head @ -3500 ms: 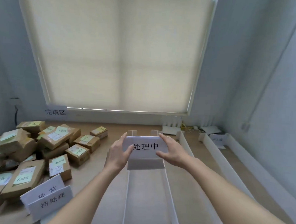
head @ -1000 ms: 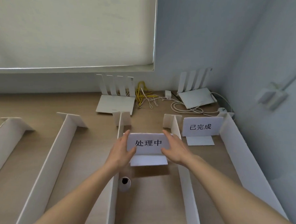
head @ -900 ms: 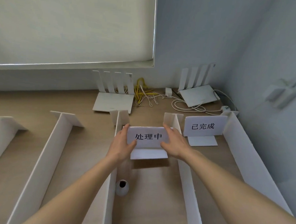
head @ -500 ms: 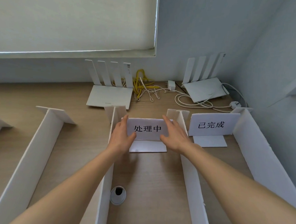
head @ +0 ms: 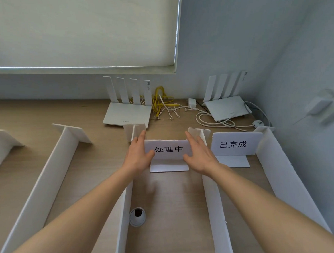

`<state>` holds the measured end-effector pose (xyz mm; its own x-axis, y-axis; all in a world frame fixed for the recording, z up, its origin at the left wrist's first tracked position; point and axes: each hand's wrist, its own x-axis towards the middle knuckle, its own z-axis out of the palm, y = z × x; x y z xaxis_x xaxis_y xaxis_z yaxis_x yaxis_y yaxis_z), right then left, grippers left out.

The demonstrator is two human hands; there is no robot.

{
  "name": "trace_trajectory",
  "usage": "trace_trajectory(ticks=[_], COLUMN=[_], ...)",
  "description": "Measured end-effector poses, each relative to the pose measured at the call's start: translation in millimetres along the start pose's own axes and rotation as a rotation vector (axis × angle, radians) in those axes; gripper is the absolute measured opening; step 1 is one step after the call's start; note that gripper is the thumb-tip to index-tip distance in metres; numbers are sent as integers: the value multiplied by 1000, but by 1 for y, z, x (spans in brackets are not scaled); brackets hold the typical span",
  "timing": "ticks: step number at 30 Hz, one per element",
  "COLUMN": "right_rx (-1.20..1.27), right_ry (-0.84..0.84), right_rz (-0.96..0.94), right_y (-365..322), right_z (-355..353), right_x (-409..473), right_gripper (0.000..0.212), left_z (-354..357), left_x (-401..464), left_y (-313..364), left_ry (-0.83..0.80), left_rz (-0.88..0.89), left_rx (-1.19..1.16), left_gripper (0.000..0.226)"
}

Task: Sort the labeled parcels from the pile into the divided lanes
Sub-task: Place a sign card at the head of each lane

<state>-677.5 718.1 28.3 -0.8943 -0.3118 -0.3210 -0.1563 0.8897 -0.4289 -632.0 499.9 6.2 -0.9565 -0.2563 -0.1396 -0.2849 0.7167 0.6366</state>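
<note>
Fingers of the left hand (head: 138, 157) and right hand (head: 199, 157) lie straight, flanking the white sign card (head: 168, 149) reading 处理中; both thumbs touch its front face, no curled grasp. Card stands on its folded base on the wooden table (head: 97, 156), at the far end of the lane between two white dividers (head: 124, 210). Second sign card 已完成 (head: 235, 144) stands in the next lane right. No parcels in view.

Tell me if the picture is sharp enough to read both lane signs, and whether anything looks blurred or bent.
Head view: both signs read sharply, 处理中 between the hands and 已完成; the wall fitting at right is smeared; wide-angle lens bows the dividers outward; soft daylight, faint shadows.
</note>
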Motion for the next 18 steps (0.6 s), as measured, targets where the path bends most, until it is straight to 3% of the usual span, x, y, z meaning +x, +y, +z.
trace_trajectory(ticks=[9, 18], right_rx=[-186, -322], right_ry=[47, 196], right_rz=[-38, -347], right_y=[-77, -330], right_z=[-47, -72], right_x=[-82, -229], right_gripper=[83, 80], left_z=[-119, -372], left_x=[-79, -264], left_y=[9, -65], left_ry=[137, 411], left_rz=[150, 77], left_rx=[41, 206], left_gripper=[71, 70])
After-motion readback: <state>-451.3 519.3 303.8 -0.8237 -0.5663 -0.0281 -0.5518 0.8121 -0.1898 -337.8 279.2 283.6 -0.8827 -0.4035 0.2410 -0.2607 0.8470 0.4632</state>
